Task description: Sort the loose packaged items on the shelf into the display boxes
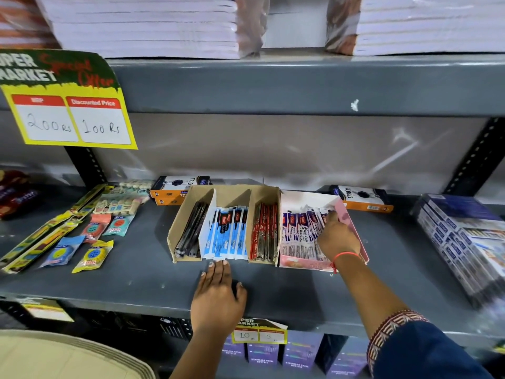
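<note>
A cardboard display box (pixel 179 228) on the grey shelf has three slots: black pen packets (pixel 191 231), blue pen packets (pixel 228 232) and red pen packets (pixel 265 233). To its right a pink display box (pixel 355 233) holds purple-and-white pen packets (pixel 297 231). My right hand (pixel 337 236) reaches into the pink box, its fingers down among the purple packets; whether it grips one is hidden. My left hand (pixel 217 292) lies flat on the shelf just in front of the blue slot, fingers apart, holding nothing.
Loose packaged items (pixel 94 236) and long yellow packs (pixel 41 242) lie on the shelf's left part. Orange boxes (pixel 166 194) (pixel 366 201) stand behind the display boxes. A stack of blue boxes (pixel 461 242) fills the right. A price sign (pixel 68 105) hangs above.
</note>
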Available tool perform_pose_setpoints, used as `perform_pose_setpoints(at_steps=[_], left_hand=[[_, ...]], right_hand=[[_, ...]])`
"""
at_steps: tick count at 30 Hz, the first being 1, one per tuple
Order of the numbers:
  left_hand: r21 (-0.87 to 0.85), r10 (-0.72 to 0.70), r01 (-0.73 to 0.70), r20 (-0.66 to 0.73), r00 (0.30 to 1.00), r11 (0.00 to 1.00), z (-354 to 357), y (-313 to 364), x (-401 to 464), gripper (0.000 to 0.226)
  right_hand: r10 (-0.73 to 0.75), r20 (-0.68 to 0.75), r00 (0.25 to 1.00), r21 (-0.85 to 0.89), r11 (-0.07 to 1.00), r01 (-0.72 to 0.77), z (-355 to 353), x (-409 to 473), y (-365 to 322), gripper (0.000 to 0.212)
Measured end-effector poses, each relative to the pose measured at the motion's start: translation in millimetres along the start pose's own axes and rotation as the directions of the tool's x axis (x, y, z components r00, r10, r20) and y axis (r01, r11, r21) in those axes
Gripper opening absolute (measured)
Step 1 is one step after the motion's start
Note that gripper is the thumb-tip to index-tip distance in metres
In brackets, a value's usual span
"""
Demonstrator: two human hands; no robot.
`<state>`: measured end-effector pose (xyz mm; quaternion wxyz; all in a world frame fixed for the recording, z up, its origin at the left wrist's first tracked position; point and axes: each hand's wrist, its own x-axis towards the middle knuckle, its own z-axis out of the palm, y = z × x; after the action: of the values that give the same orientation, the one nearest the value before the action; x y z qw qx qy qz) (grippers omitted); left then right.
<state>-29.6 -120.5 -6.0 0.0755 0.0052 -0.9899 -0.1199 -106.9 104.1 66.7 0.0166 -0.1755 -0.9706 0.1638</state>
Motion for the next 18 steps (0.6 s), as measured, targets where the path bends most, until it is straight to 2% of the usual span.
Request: perform_pose_setpoints(at_steps=[4,7,14,18], left_hand=[[0.006,-0.004,0.003,0.013,1.0,1.0,2.5,-0.2,2.0,0.064],[-0.001,-0.012,0.012,0.01,1.0,1.0,3.3,-0.2,1.6,0.074],[-0.02,-0.022,0.022,-0.023,0.999,1.0,3.9,-1.2,2.0,0.076],[-0.032,-0.028,0.027,-0.032,0.999,0.999,4.2,-0.5,3.6,0.092]], right_hand=[[0.048,0.013,0.999,0.305,0.951,-0.05,-3.5,8.3,2.4,0.042],[0.051,0.034,0.998,0.372,0.926,-0.06,-6.8,9.6,4.7,0.04],[-0.038,0.03,0.999,0.093,0.995,0.035,-2.7,3.9,9.5,0.035],[-0.089,-0.01,0.996,-0.019,0.996,0.088,-2.9,2.4,10.5,0.038]])
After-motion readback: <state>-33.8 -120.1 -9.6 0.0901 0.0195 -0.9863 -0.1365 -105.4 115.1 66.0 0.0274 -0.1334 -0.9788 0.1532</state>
